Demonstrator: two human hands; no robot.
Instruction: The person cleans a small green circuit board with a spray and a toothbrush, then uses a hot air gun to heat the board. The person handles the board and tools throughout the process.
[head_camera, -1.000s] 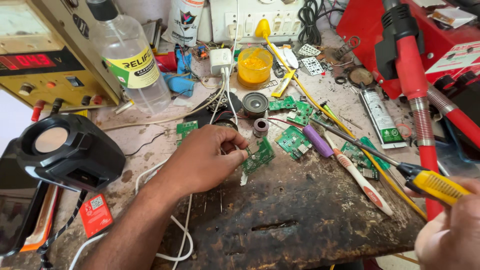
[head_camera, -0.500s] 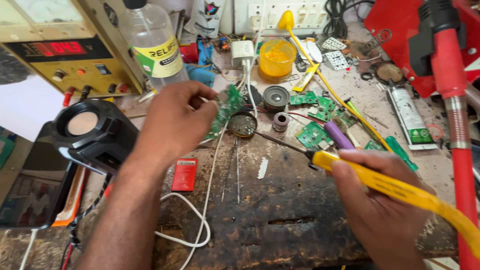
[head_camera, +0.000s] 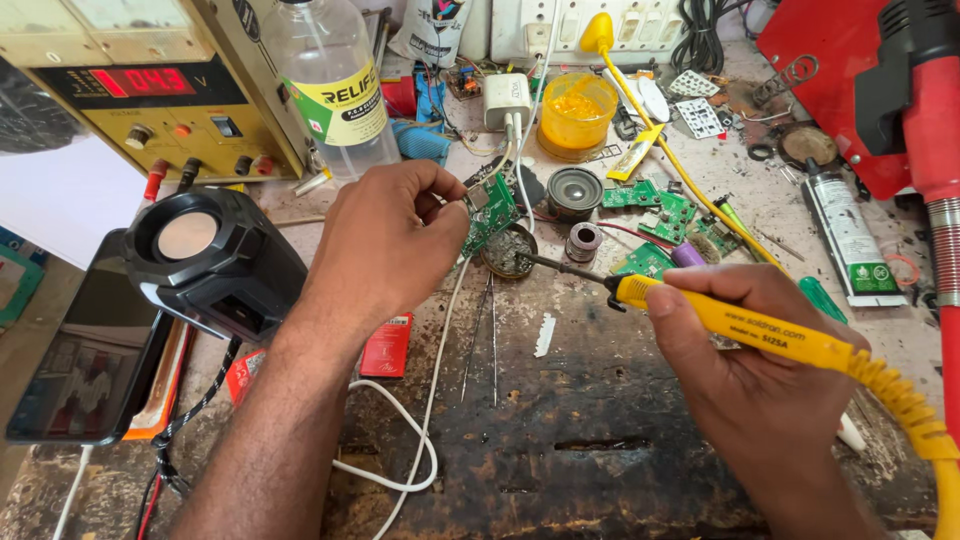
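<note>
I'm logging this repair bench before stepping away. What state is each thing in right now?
Left hand: gripping a small green circuit board, tilted up.
Right hand: holding a yellow soldering iron, tip over a round tin.
Power supply: on, red display lit.
Phone: screen on.
Clear bottle: upright.
Yellow jar: open.

the left forearm runs up from the lower left, bare, with the left hand (head_camera: 385, 240) raised, back toward the camera, thumb and fingertips pinched together at its upper right edge. the right hand (head_camera: 760, 375) comes in from the lower right, fingers curled shut in a pen-like grip, thumb on top, knuckles pointing left toward the other hand.
</note>
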